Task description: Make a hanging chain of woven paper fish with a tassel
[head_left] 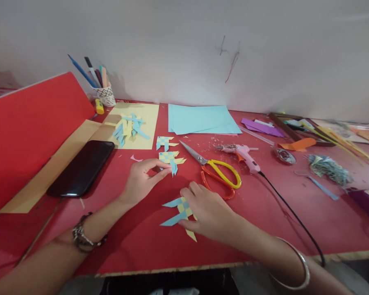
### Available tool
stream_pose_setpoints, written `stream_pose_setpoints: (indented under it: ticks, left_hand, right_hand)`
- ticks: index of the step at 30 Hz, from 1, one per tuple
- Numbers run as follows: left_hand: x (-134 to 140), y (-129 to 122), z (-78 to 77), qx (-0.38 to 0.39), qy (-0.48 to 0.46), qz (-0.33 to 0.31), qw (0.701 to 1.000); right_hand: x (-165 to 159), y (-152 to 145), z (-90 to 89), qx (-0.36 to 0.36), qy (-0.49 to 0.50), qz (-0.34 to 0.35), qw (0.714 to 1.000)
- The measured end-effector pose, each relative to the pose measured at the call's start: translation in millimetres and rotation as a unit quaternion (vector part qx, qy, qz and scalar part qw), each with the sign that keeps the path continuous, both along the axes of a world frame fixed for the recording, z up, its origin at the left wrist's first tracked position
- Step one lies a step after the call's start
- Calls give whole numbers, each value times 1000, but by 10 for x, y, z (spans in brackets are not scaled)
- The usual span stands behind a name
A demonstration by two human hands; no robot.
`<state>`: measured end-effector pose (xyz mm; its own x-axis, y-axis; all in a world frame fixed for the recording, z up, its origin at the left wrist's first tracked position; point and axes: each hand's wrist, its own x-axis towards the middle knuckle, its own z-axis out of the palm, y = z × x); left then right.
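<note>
My left hand [144,180] is closed in a pinch, its thumb and index fingertips at the lower blue fin strips of a woven blue-and-yellow paper fish [169,157] with a small dark eye. A second woven paper fish [163,141] lies just beyond it. Nearer the table edge, my right hand [207,211] has its fingers curled over a third woven paper fish [183,208]. Two blue strip ends of that one point left and a yellow one points toward me; its right part is hidden under my hand.
Scissors [219,174] with yellow and orange handles lie beyond my right hand, beside a pink glue gun [244,155] with a black cord. A phone [82,168] is at left. Cut strips [130,128] lie on cream paper; blue sheets [201,119] lie at the back.
</note>
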<state>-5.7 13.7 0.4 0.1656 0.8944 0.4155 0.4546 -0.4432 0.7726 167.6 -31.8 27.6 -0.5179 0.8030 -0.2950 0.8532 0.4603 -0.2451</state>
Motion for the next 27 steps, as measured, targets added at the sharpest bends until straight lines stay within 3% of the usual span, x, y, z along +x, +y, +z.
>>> stream_pose_setpoints:
  ticks: [3,7,10,15,19,21,22,25,27]
  left_hand:
    - [-16,28,-34,-2,20,-4,1000]
    - [-50,79,-54,-23,95,-45,994]
    - [-74,111,-38,-27,140,-73,987]
    - [-85,120,-21,-24,134,-114,984]
    - [-82,114,-50,-24,102,-134,985]
    - [-81,115,-60,-30,79,-129,988]
    - [-80,116,-61,-33,63,-122,990]
    - [-73,119,-40,-57,7,-78,995]
    - [-68,121,-16,-92,-34,-38,995]
  right_hand:
    - [9,-5,5,-6,19,23,1000]
    - [76,46,-66,43,78,124,988]
    - [122,115,-138,38,151,171,973]
    - [126,200,-194,-21,216,182,959]
    - [225,297,-127,36,253,173,951]
    - [365,389,-44,123,281,87,948]
    - [457,443,2,183,270,7,945]
    - [782,596,109,314,69,-251,913]
    - [1004,674,114,295,-88,-357,882]
